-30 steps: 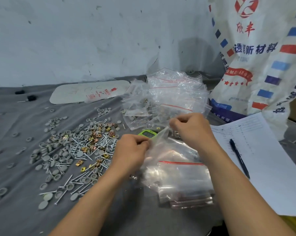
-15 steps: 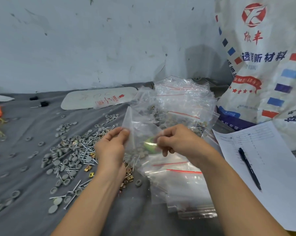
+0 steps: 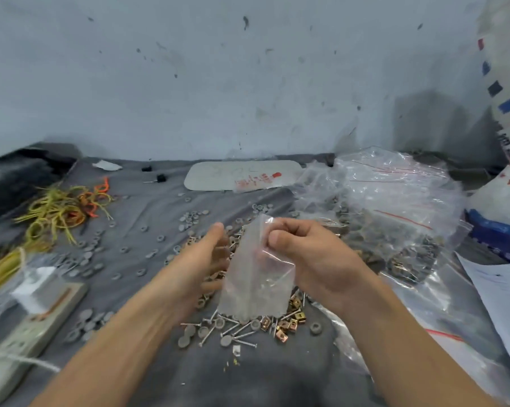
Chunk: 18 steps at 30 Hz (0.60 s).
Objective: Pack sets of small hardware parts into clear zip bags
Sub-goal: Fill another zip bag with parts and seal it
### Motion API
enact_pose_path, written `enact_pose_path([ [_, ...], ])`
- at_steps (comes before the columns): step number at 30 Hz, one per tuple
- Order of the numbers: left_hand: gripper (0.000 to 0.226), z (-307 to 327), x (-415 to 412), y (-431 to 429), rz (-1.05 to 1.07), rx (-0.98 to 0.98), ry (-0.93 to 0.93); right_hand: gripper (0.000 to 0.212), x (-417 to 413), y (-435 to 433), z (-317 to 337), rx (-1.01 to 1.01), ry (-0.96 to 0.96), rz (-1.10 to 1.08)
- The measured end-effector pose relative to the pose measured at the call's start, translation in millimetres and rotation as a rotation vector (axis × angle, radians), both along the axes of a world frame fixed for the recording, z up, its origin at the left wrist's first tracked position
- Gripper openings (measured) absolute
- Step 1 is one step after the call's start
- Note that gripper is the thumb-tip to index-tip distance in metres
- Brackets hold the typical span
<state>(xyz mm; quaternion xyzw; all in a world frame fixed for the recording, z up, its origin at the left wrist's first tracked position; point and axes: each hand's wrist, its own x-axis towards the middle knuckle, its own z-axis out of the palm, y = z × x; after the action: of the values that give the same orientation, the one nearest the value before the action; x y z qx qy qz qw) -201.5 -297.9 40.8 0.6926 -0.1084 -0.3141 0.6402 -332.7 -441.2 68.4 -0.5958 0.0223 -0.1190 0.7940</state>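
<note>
clear plastic zip bag [image 3: 255, 289] hangs upright over the heap of screws [image 3: 242, 333], grey caps [image 3: 184, 341] and brass clips [image 3: 289, 324] on the grey cloth [image 3: 262, 377], pinched near its top by the right hand [image 3: 318, 259]. left hand [image 3: 200, 259] sits just beside the bag, fingers straight, holding nothing. filled bags [image 3: 394, 218] pile at the right.

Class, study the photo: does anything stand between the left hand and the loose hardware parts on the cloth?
Nothing visible does. The left hand is just above the loose parts, with no object seen between. The zip bag, pinched by the right hand, hangs beside it to the right, covering only part of the pile.
</note>
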Motion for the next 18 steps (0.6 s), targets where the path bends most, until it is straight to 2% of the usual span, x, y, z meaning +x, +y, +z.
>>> enact_pose_path([
  [2, 0.061, -10.3, 5.0, 27.5, -0.234, -0.163, 0.377, 0.015, 4.9, 11.8, 2.9, 0.112, 0.001, 0.095],
  [4, 0.06, -12.8, 7.8, 49.5, -0.35, -0.281, 0.552, 0.022, 13.6, 19.2, 0.2, 0.131, 0.047, 0.079],
  [5, 0.055, -10.3, 10.5, 55.4, -0.365, -0.303, 0.529, 0.028, 18.1, 21.1, -2.3, 0.137, 0.073, 0.033],
  [7, 0.037, -1.0, 17.1, 60.2, -0.307, -0.27, 0.36, 0.036, 25.6, 22.3, -7.3, 0.136, 0.135, -0.089],
  [10, 0.016, 8.0, 33.2, 68.3, -0.185, -0.209, 0.159, 0.038, 29.0, 15.9, -13.9, 0.058, 0.24, -0.255],
  [11, 0.015, 9.6, 37.8, 72.3, -0.176, -0.199, 0.127, 0.036, 29.6, 12.9, -16.5, 0.046, 0.265, -0.291],
  [14, 0.03, 12.3, 45.3, 81.7, -0.134, -0.185, 0.087, 0.035, 33.0, 5.5, -23.8, -0.011, 0.331, -0.393],
  [16, 0.029, 15.8, 44.0, 84.3, -0.146, -0.143, 0.064, 0.03, 35.8, 2.4, -26.8, -0.059, 0.366, -0.459],
  [18, 0.025, 20.1, 41.3, 86.1, -0.158, -0.125, 0.081, 0.019, 37.8, -1.0, -32.5, -0.229, 0.405, -0.602],
])
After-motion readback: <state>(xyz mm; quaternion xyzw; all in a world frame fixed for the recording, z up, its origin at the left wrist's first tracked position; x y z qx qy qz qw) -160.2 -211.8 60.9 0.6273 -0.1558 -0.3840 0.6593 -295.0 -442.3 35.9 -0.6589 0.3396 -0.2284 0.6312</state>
